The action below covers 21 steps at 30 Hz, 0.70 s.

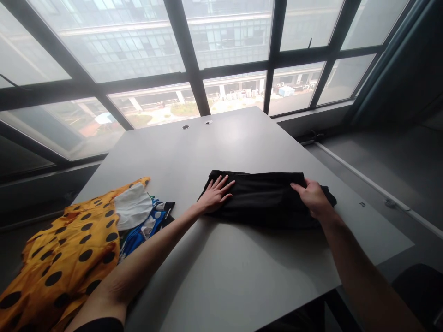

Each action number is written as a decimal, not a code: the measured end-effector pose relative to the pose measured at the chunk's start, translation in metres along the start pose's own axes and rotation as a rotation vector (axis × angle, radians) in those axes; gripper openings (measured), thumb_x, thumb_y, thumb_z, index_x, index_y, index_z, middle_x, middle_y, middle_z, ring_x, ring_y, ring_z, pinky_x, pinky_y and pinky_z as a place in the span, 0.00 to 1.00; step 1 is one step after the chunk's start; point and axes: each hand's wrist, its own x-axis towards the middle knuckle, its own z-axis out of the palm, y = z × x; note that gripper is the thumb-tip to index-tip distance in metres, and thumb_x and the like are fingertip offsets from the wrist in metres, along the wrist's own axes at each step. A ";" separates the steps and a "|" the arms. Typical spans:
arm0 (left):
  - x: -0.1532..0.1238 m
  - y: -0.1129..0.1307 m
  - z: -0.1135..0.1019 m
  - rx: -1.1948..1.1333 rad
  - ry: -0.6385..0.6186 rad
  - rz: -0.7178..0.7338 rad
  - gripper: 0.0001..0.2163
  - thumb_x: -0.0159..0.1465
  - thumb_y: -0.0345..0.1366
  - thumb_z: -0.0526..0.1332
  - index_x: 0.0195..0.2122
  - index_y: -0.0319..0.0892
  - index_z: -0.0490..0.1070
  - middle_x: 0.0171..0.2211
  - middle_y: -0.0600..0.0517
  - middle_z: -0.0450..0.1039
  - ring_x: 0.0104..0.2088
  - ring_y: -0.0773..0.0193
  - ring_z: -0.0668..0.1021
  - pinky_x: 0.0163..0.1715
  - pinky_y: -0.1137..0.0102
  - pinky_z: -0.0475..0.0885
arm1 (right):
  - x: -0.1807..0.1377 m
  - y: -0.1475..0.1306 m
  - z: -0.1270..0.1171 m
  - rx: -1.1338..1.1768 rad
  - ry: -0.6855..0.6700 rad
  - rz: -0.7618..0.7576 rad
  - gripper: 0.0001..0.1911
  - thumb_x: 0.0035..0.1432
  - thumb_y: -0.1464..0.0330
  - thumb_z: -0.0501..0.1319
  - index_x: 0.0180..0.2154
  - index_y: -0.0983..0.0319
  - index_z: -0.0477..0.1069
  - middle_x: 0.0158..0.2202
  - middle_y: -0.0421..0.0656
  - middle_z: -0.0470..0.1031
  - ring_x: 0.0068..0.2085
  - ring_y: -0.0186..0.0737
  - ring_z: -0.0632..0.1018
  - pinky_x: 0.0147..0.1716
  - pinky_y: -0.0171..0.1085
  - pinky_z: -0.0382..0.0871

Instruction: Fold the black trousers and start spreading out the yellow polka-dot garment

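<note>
Both hands rest on one folded black cloth garment (265, 198) at the middle of the grey rectangular table (224, 272): left hand (215, 196) flat with fingers spread, right hand (313, 196) pressing its other end, fingers loosely curled. Nearer, at the table's left edge, lie one orange black-dotted fabric (65, 258), one white cloth (133, 207) and one blue patterned cloth (147, 228). Farther off, two small round grommets (196, 124) sit by the windows (155, 50).

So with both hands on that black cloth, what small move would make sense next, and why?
Probably fold one end over. The black cloth lies as a flattened band on the table, the left hand spread flat on one end and the right hand resting on the other.
</note>
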 end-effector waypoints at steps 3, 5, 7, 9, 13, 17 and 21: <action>0.004 0.015 -0.007 0.088 0.082 -0.049 0.29 0.77 0.53 0.50 0.77 0.56 0.51 0.79 0.51 0.43 0.78 0.43 0.45 0.73 0.41 0.44 | 0.003 -0.030 -0.016 -0.027 0.039 -0.074 0.12 0.55 0.66 0.71 0.42 0.63 0.81 0.38 0.47 0.86 0.39 0.49 0.86 0.39 0.41 0.82; 0.012 0.025 -0.009 0.133 0.105 -0.050 0.29 0.78 0.53 0.48 0.78 0.56 0.50 0.79 0.51 0.43 0.78 0.44 0.46 0.73 0.41 0.45 | 0.004 -0.042 -0.036 -0.027 0.050 -0.078 0.13 0.56 0.66 0.71 0.44 0.62 0.81 0.37 0.48 0.86 0.38 0.50 0.86 0.37 0.41 0.82; 0.018 0.032 -0.004 0.166 0.056 -0.039 0.29 0.77 0.54 0.49 0.77 0.57 0.52 0.78 0.51 0.44 0.77 0.43 0.46 0.73 0.40 0.46 | 0.005 -0.038 -0.058 -0.020 0.043 -0.044 0.13 0.56 0.66 0.70 0.44 0.62 0.80 0.37 0.48 0.85 0.36 0.49 0.86 0.35 0.41 0.82; 0.020 0.034 0.006 0.193 -0.002 -0.028 0.29 0.77 0.54 0.51 0.77 0.57 0.53 0.78 0.50 0.44 0.77 0.42 0.47 0.72 0.39 0.46 | 0.009 -0.019 -0.078 -0.060 0.063 0.000 0.13 0.55 0.68 0.69 0.43 0.63 0.80 0.36 0.49 0.85 0.35 0.48 0.85 0.33 0.40 0.81; 0.018 0.026 0.020 0.210 -0.008 -0.031 0.30 0.76 0.54 0.53 0.77 0.57 0.53 0.79 0.49 0.40 0.77 0.40 0.44 0.72 0.39 0.45 | 0.021 0.038 -0.101 -0.389 0.173 -0.009 0.09 0.53 0.69 0.68 0.37 0.66 0.80 0.33 0.50 0.84 0.35 0.49 0.84 0.35 0.41 0.79; 0.019 0.027 0.008 0.186 -0.025 -0.073 0.30 0.74 0.56 0.55 0.75 0.60 0.56 0.79 0.49 0.42 0.77 0.33 0.44 0.71 0.34 0.45 | 0.017 0.055 -0.099 -0.865 0.313 -0.053 0.19 0.56 0.63 0.69 0.47 0.66 0.80 0.40 0.56 0.83 0.43 0.57 0.83 0.44 0.47 0.76; 0.033 0.066 0.001 0.191 0.099 -0.064 0.29 0.74 0.54 0.57 0.73 0.53 0.63 0.77 0.46 0.50 0.76 0.33 0.48 0.71 0.36 0.46 | -0.003 0.028 -0.053 -1.168 0.418 -0.300 0.27 0.63 0.62 0.64 0.60 0.68 0.72 0.57 0.64 0.75 0.58 0.65 0.74 0.52 0.54 0.70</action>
